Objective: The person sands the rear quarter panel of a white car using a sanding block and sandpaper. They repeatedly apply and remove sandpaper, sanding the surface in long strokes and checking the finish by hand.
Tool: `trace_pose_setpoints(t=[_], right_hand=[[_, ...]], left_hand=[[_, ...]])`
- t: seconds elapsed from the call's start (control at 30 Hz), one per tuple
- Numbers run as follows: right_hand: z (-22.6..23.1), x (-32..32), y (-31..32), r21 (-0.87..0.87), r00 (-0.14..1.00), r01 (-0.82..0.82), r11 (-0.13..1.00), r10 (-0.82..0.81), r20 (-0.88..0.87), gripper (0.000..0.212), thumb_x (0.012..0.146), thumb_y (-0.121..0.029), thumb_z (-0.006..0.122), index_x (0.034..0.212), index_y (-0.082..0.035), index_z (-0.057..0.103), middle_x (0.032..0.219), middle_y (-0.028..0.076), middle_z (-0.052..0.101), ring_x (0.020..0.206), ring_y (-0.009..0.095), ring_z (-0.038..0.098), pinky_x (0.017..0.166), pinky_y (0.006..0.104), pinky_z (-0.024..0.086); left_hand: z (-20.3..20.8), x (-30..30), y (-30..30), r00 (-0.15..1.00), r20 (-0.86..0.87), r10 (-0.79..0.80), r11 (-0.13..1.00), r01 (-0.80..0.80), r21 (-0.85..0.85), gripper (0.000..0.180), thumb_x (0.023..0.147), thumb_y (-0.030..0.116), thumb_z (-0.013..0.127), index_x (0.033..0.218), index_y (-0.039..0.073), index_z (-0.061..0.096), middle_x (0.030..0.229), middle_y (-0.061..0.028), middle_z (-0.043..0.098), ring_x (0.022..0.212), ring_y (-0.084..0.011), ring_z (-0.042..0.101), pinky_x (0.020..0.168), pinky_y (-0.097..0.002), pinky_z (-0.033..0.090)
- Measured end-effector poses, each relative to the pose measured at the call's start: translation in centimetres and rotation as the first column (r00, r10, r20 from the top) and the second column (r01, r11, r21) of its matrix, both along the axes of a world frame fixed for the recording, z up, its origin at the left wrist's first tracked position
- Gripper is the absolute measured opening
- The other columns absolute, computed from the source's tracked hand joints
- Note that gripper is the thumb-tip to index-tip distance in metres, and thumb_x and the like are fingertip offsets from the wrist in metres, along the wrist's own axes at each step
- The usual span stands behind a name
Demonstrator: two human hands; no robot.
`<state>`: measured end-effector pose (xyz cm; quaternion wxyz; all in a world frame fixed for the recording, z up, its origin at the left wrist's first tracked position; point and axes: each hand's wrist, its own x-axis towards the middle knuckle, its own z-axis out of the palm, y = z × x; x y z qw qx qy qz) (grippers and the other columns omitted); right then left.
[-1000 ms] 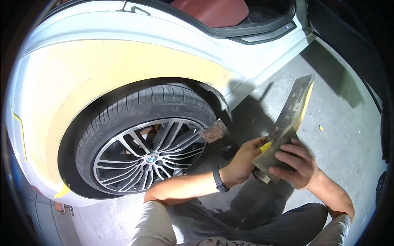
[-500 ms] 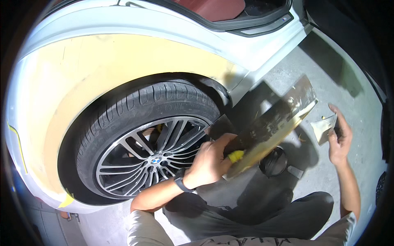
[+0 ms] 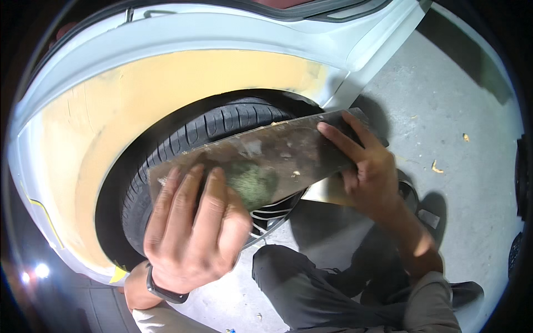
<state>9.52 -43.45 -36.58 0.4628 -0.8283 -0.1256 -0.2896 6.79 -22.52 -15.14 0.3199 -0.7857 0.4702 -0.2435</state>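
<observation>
The left hand (image 3: 194, 230) lies fingers-spread over the left end of a long dark plate (image 3: 300, 152); its grip cannot be determined. The right hand (image 3: 366, 172) clasps the right end. The plate slants before the tire (image 3: 222, 119), below a yellowish panel (image 3: 183, 69).

left hand (image 3: 194, 230) over left part of long brown rectangular plate (image 3: 300, 149) | right hand (image 3: 371, 177) at its right end | plate before round black rubber tyre (image 3: 214, 123) | tyre below curved yellow-and-white car panel (image 3: 166, 72)
</observation>
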Motion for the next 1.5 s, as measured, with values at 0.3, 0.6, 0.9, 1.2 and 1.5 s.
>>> trace_pose_setpoints(t=[0.3,0.6,0.9,1.2,1.5], right_hand=[[-0.4,5.1,6.1,0.409,0.976,0.092,0.908,-0.163,0.143,0.085,0.078,0.010,0.069,0.150,-0.034,0.065,0.158,0.021,0.050,0.071,0.029,0.074,0.063,0.0408,0.065],[-2.2,7.0,10.4,0.479,0.981,0.103,0.872,-0.170,0.098,0.091,0.076,0.008,0.070,0.152,-0.043,0.063,0.164,0.018,0.045,0.063,0.023,0.072,0.046,0.0357,0.057],[-0.7,6.1,9.0,0.506,0.972,0.105,0.856,-0.197,0.132,0.077,0.073,0.015,0.062,0.138,-0.024,0.077,0.155,0.022,0.055,0.107,0.040,0.076,0.079,0.0395,0.066],[-0.6,5.2,10.2,0.511,0.978,0.064,0.857,-0.155,0.137,0.085,0.071,0.013,0.064,0.143,-0.031,0.073,0.159,0.022,0.049,0.102,0.038,0.075,0.069,0.0387,0.064],[1.9,7.0,7.8,0.500,0.977,0.120,0.858,-0.192,0.095,0.087,0.070,0.008,0.073,0.143,-0.040,0.071,0.158,0.023,0.047,0.072,0.026,0.073,0.065,0.0378,0.064]], left_hand=[[3.2,2.1,-1.6,0.894,0.327,0.306,0.918,-0.368,0.149,0.074,0.089,-0.007,0.067,0.146,0.041,0.069,0.147,0.0036,0.068,0.134,-0.0270,0.061,0.119,-0.0452,0.047],[1.0,4.1,3.2,0.875,0.425,0.231,0.935,-0.320,0.151,0.057,0.093,0.014,0.065,0.140,0.045,0.074,0.149,0.0093,0.067,0.130,-0.0242,0.058,0.117,-0.0464,0.037],[2.1,2.3,2.1,0.866,0.409,0.287,0.915,-0.374,0.150,0.045,0.101,0.021,0.063,0.140,0.040,0.075,0.145,0.0071,0.071,0.127,-0.0261,0.061,0.116,-0.0443,0.039],[1.8,2.1,2.2,0.879,0.317,0.356,0.902,-0.412,0.127,0.053,0.095,0.013,0.063,0.140,0.038,0.075,0.147,0.0045,0.070,0.128,-0.0271,0.060,0.115,-0.0464,0.040],[5.9,4.7,-0.1,0.894,0.345,0.286,0.931,-0.344,0.120,0.083,0.077,-0.013,0.065,0.138,0.040,0.076,0.144,0.0065,0.071,0.125,-0.0284,0.062,0.116,-0.0445,0.041]])
